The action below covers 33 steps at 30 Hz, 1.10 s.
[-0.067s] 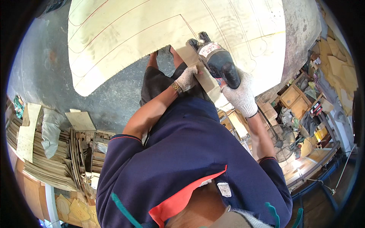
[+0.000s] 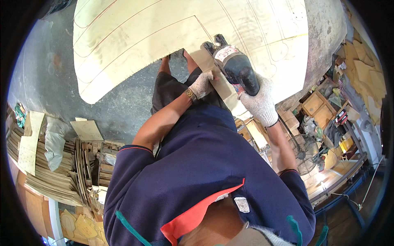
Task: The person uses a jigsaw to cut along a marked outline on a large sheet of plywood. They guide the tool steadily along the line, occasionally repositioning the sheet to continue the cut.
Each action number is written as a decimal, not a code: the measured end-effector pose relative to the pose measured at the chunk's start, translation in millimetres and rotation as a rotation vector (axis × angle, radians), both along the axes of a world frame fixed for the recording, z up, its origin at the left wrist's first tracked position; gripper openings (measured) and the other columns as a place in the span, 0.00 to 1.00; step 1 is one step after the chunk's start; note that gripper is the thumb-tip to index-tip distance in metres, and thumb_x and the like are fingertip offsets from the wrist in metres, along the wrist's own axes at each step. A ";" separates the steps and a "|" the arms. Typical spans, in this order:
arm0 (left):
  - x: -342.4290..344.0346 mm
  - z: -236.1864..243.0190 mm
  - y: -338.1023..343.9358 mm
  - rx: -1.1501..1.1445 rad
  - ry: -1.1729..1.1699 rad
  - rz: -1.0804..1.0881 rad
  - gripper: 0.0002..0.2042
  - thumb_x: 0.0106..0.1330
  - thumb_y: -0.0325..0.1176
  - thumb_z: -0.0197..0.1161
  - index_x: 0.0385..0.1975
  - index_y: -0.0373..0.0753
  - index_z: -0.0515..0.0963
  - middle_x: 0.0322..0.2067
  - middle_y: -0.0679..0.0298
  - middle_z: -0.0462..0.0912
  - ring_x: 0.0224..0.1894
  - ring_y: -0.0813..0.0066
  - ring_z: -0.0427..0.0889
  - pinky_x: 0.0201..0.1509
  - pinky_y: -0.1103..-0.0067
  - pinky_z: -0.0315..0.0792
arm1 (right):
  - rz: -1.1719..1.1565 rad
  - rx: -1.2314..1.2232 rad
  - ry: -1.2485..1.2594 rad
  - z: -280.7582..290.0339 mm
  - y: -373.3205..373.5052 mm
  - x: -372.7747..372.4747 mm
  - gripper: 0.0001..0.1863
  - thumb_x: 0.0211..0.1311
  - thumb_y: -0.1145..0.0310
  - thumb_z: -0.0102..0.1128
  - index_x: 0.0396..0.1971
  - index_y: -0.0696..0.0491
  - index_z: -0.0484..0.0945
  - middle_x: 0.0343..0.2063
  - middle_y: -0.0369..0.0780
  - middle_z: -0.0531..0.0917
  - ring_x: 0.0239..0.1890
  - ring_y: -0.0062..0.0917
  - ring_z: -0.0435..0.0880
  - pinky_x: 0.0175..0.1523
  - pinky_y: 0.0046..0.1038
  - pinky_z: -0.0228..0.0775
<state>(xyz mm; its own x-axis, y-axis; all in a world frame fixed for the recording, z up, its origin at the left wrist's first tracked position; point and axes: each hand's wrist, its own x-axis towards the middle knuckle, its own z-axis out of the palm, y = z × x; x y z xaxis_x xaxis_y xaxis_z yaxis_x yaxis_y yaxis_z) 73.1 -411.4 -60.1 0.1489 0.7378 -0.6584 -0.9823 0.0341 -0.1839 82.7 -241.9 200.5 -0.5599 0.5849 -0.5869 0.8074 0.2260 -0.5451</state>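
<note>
A large pale plywood sheet [image 2: 152,49] with curved red pencil-like lines spreads across the upper middle. My right hand [image 2: 261,102], in a white knit glove, wraps round the rear of a dark jigsaw [image 2: 240,67]. The saw stands on the sheet, its front end near one of the drawn lines; the blade is hidden under its body. Close to my body, my left hand [image 2: 202,85], also gloved, is closed on the near edge of a plywood strip [image 2: 219,84] beside the saw. Its fingers are partly hidden.
Thin boards [image 2: 51,176] are stacked at the left, with a grey-white sack [image 2: 55,141] over them. At the right stand a fan [image 2: 304,151], a wooden crate [image 2: 316,104] and mixed clutter. A dark cord runs down beside my right forearm. Grey floor [image 2: 123,115] shows below the sheet.
</note>
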 end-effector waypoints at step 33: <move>6.1 -15.6 1.7 0.037 -0.012 -0.029 0.19 0.57 0.25 0.60 0.50 0.38 0.74 0.44 0.60 0.80 0.51 0.59 0.82 0.63 0.55 0.76 | 0.011 -0.058 0.000 -5.0 11.8 -15.2 0.15 0.46 0.73 0.68 0.37 0.60 0.83 0.23 0.45 0.85 0.27 0.29 0.87 0.38 0.33 0.77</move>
<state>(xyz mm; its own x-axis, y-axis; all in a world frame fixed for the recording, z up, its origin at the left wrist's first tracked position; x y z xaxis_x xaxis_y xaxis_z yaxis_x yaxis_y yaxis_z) 79.2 -409.7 -75.7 0.1785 0.7569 -0.6287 -0.9786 0.0698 -0.1938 67.5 -230.1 195.5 -0.5665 0.5437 -0.6192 0.8048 0.2032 -0.5577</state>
